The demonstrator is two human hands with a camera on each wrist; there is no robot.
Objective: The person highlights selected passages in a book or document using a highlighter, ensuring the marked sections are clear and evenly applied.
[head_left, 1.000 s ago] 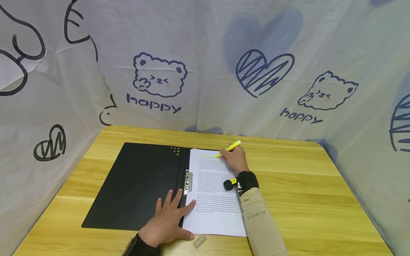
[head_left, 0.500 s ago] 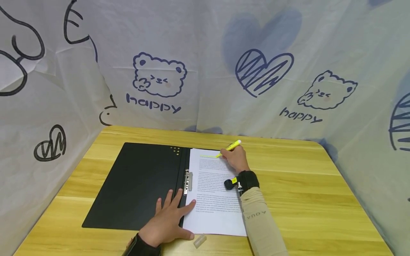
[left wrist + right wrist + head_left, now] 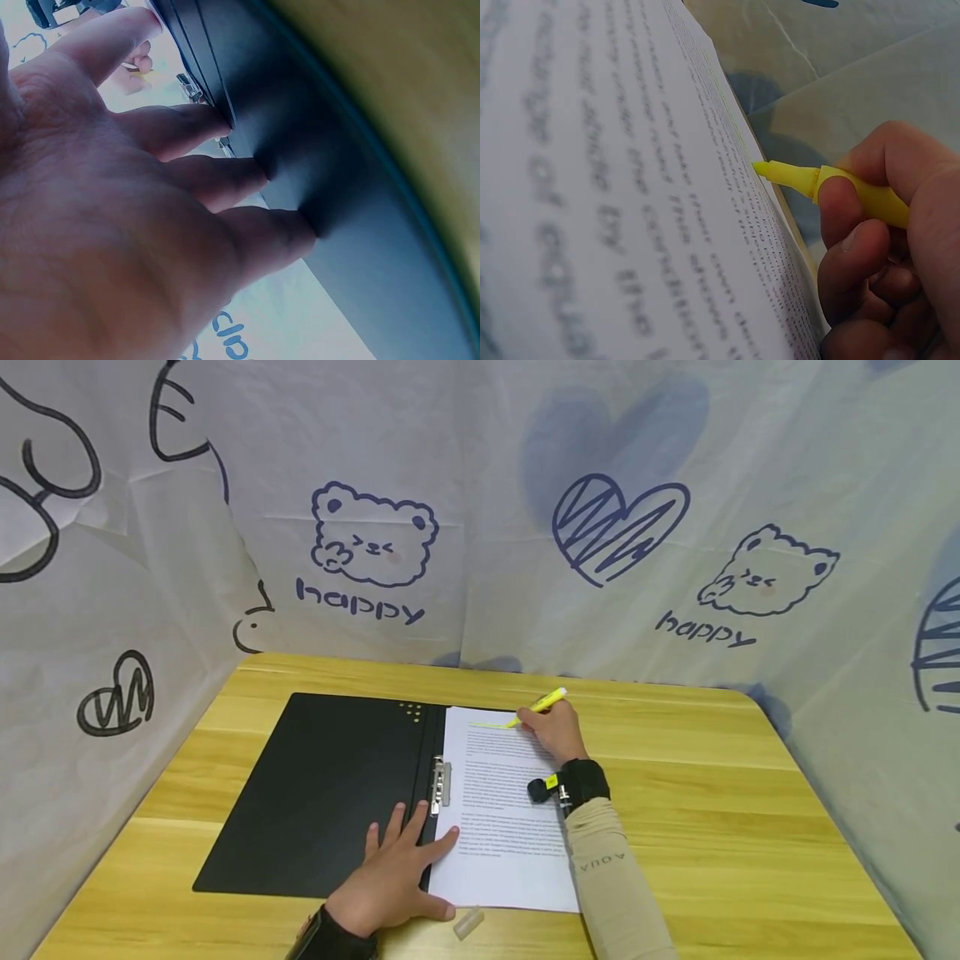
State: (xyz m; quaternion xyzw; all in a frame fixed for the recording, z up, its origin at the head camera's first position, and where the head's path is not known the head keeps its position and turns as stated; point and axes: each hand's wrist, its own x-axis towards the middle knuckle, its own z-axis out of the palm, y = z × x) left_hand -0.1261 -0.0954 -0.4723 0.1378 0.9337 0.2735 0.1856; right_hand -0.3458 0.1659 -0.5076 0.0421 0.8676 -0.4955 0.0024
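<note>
A yellow highlighter (image 3: 542, 702) is pinched in my right hand (image 3: 557, 732), its tip on the printed sheet (image 3: 510, 881) near the top line. A yellow streak runs left from the tip along that line. In the right wrist view the uncapped chisel tip of the highlighter (image 3: 786, 172) meets the page, with the fingers curled round the barrel. My left hand (image 3: 393, 881) rests with fingers spread over the lower spine of the black folder (image 3: 322, 785) and the paper's left edge. In the left wrist view its fingertips (image 3: 300, 225) press on the black cover.
A metal clip (image 3: 441, 785) sits on the folder's spine beside the paper. A clear cap (image 3: 468, 924) lies on the wooden table (image 3: 712, 827) just below the sheet, near my left thumb. White cloth with drawings (image 3: 495, 510) hangs behind and at both sides.
My right hand has shifted very slightly to the right with the highlighter, its tip staying on the top line. My left hand keeps its place.
</note>
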